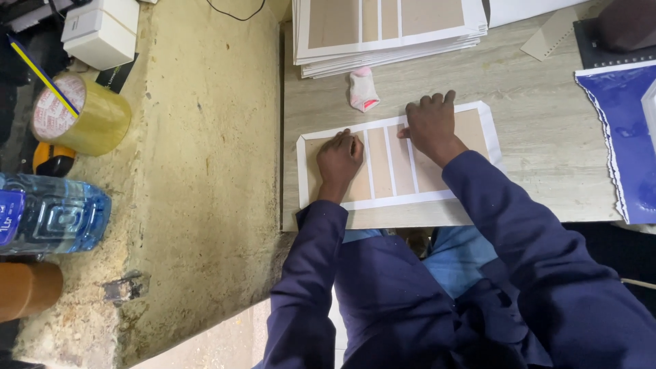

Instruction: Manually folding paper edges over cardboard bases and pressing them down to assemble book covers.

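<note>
A flat sheet (383,164) with brown card panels set on white paper lies on the wooden table (547,137) in front of me. My left hand (339,158) presses on its left end with the fingers curled into a loose fist. My right hand (429,125) lies flat on the sheet's upper middle, fingers spread toward the far edge. Neither hand grips anything. A small pink and white crumpled cloth (363,89) lies just beyond the sheet.
A stack of similar sheets (389,31) sits at the table's far side. Blue torn-edged paper (625,137) lies at the right. On the concrete ledge (205,171) to the left are a tape roll (82,113), a water bottle (51,215) and a white box (101,31).
</note>
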